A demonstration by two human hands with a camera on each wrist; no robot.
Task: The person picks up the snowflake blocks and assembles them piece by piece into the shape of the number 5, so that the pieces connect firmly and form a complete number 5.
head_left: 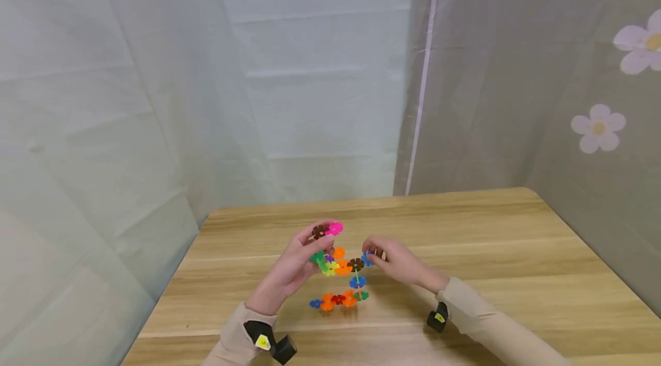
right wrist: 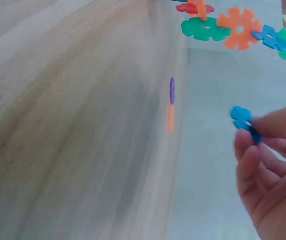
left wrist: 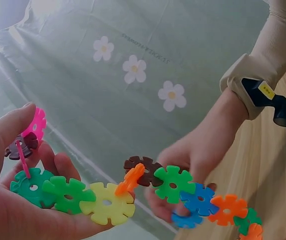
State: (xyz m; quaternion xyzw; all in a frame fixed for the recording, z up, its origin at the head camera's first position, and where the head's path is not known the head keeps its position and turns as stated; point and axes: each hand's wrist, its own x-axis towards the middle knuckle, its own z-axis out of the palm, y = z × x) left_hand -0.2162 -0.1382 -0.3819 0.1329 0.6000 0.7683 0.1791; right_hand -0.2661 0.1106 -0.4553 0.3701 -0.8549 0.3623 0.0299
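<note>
My left hand (head_left: pixel 296 263) holds one end of a chain of joined plastic flower-shaped discs, with its thumb and fingers around the end. A pink disc (head_left: pixel 334 228) and a dark brown disc stand up at that end, above green discs (left wrist: pixel 69 196) and a yellow disc (left wrist: pixel 107 203). From a second brown disc (head_left: pixel 356 264) the chain hangs down, then runs left through orange, red and blue discs low over the table. Just right of that brown disc, my right hand (head_left: pixel 397 260) pinches a loose blue disc (right wrist: pixel 241 117) between thumb and fingers.
A joined purple and orange pair of discs (right wrist: pixel 171 105) lies on the wooden table (head_left: pixel 439 217), behind the chain. Pale curtains (head_left: pixel 320 85) hang beyond the table's far edge and along both sides. Each wrist carries a black camera mount (head_left: pixel 438 318).
</note>
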